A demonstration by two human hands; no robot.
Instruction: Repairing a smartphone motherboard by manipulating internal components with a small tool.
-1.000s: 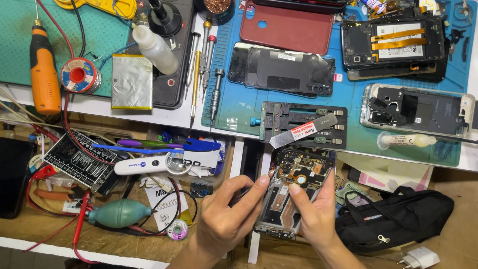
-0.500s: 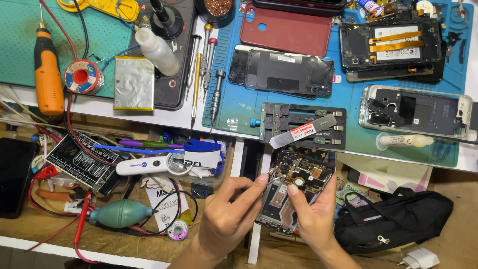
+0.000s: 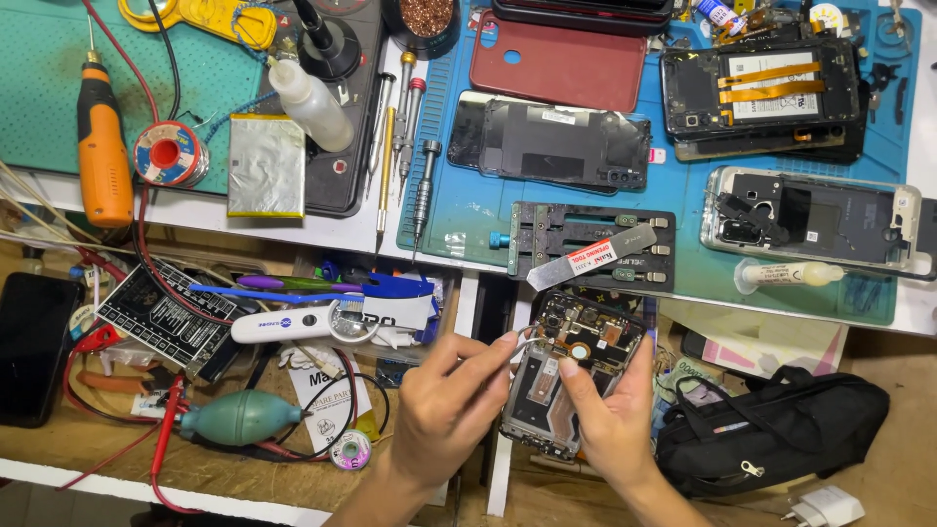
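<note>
Low in the frame's centre, my left hand [image 3: 444,415] pinches tweezers [image 3: 524,342] against the opened phone [image 3: 571,376], which my right hand [image 3: 610,425] grips.

left hand [image 3: 444,410]: tweezers [image 3: 524,341] tip moved up | now at opened phone [image 3: 571,376] top-left corner

1. We see a white bench [image 3: 293,232] running across the upper half, covered by a green mat [image 3: 39,78] on the left and a blue mat [image 3: 459,195] on the right.
2. Below it lies a wooden shelf [image 3: 88,449] with a white front edge.
3. Light falls evenly.
</note>
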